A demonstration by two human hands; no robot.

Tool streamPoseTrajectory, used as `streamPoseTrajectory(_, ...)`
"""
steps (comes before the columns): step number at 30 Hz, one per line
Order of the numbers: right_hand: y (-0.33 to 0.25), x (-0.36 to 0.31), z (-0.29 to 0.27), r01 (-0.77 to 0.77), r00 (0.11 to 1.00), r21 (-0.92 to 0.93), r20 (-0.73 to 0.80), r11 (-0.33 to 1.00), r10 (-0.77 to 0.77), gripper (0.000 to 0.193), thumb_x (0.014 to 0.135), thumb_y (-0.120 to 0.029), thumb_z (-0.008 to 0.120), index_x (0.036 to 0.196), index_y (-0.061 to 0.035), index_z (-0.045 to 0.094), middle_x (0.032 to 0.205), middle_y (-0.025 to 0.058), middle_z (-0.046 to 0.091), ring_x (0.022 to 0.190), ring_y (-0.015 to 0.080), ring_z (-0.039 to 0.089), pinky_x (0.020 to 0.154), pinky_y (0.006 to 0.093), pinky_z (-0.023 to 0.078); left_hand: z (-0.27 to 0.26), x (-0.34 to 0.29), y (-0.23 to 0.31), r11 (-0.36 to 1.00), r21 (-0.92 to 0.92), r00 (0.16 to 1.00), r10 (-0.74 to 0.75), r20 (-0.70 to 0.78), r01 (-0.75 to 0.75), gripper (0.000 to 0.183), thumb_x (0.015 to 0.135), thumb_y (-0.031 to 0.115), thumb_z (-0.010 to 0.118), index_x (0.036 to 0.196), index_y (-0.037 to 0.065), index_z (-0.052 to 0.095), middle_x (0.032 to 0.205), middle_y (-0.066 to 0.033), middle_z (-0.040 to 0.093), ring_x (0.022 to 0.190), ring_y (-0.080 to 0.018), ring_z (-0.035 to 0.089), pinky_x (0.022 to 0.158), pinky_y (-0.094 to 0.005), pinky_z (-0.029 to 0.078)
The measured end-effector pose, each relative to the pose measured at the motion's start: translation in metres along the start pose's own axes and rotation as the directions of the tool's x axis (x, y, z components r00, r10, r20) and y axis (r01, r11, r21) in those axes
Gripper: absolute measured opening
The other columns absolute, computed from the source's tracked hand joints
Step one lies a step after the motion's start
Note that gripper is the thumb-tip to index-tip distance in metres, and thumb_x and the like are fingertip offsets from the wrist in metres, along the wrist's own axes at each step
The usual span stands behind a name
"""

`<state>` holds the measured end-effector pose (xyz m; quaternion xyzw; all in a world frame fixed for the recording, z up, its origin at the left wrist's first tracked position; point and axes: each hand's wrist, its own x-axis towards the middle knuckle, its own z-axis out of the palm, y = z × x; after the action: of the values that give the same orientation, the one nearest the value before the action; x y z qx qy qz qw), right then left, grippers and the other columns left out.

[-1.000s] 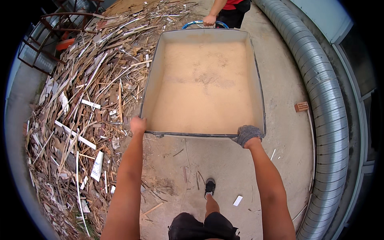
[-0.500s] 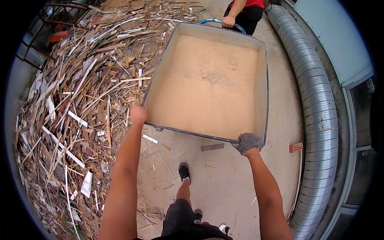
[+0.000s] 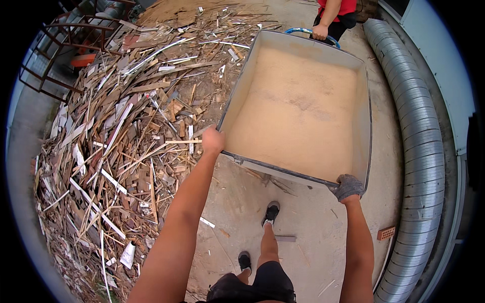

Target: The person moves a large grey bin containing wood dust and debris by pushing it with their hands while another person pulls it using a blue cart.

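The large grey bin (image 3: 361,121), we see, lies ahead of the person and a little to the right, between the heap of scrap wood (image 3: 126,126) and the silver duct (image 3: 409,116), with fine tan material (image 3: 298,126) across its inside. The bare left hand (image 3: 213,140) is clamped on the rim at the near left corner, and the gloved right hand (image 3: 348,188) curls tightly over the near rim toward the right corner. Beyond the far end, a co-worker's hand (image 3: 320,32) grasps a blue hoop (image 3: 298,30). We judge that uneven lifting or pulling between the two ends could tilt the bin and spill its load, and that the bare fingers could slip off so narrow an edge. A shoe (image 3: 271,212) could also catch on the grey strip (image 3: 286,238) lying on the concrete (image 3: 313,222). The open top faces up; the far end points away and slightly right, and the near edge slants, its right corner closer to the person. The long axis seems to run front to back, but we cannot be sure through this bent view, nor tell what lies beneath the base.
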<state>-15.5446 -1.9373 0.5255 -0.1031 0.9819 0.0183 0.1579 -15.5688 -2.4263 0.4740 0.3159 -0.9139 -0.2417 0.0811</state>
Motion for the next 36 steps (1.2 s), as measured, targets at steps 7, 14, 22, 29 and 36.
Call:
streamPoseTrajectory(7,0.01,0.155,-0.043,0.043,0.998,0.017,-0.041,0.999,-0.042,0.051,0.07,-0.057,0.069,0.089,-0.0097,0.071,0.092,0.011,0.069,0.091,0.0288,0.065,0.081,0.0392,0.052,0.037,0.151,0.057,0.999,0.041,0.999,0.016,0.033,-0.018,0.035,0.074,0.025,0.063,0.097,-0.001,0.066,0.091,-0.0266,0.066,0.09,-0.0417,0.064,0.082,-0.0477,0.051)
streamPoseTrajectory(14,0.048,0.282,-0.074,0.034,0.999,0.005,0.042,0.999,-0.035,0.051,0.07,-0.054,0.068,0.097,-0.0098,0.068,0.1,0.0104,0.067,0.099,0.0272,0.062,0.087,0.0387,0.049,0.081,0.241,0.129,0.987,0.158,0.996,-0.018,0.093,0.003,0.035,0.075,0.025,0.065,0.1,0.002,0.066,0.089,-0.0254,0.067,0.088,-0.042,0.064,0.08,-0.0487,0.051)
streamPoseTrajectory(22,0.069,0.449,-0.139,0.058,0.995,0.02,-0.08,0.998,-0.056,0.051,0.069,-0.054,0.07,0.092,-0.0092,0.068,0.097,0.0103,0.067,0.094,0.0273,0.063,0.084,0.0394,0.05,0.124,0.385,0.204,0.997,0.078,0.999,-0.015,0.044,0.012,0.035,0.074,0.022,0.064,0.099,-0.003,0.065,0.093,-0.0292,0.065,0.091,-0.042,0.064,0.084,-0.0473,0.051)
streamPoseTrajectory(29,0.096,0.602,-0.189,0.068,0.994,0.002,-0.087,0.998,-0.067,0.04,0.066,-0.048,0.076,0.08,-0.0113,0.067,0.083,0.0079,0.067,0.083,0.0267,0.064,0.074,0.0387,0.051,0.154,0.515,0.306,1.0,0.002,0.999,-0.018,0.031,0.018,0.031,0.076,0.018,0.06,0.1,-0.001,0.066,0.092,-0.0278,0.066,0.091,-0.0425,0.064,0.084,-0.0477,0.05)
streamPoseTrajectory(36,0.099,0.716,-0.232,0.067,0.992,0.012,-0.11,0.998,-0.065,0.034,0.067,-0.042,0.075,0.079,-0.0116,0.068,0.081,0.0081,0.066,0.081,0.0279,0.064,0.074,0.0386,0.051,0.165,0.616,0.374,0.996,-0.064,0.997,-0.064,0.04,0.066,0.024,0.077,0.017,0.059,0.095,0.002,0.065,0.09,-0.0263,0.066,0.089,-0.0429,0.063,0.081,-0.0474,0.05)
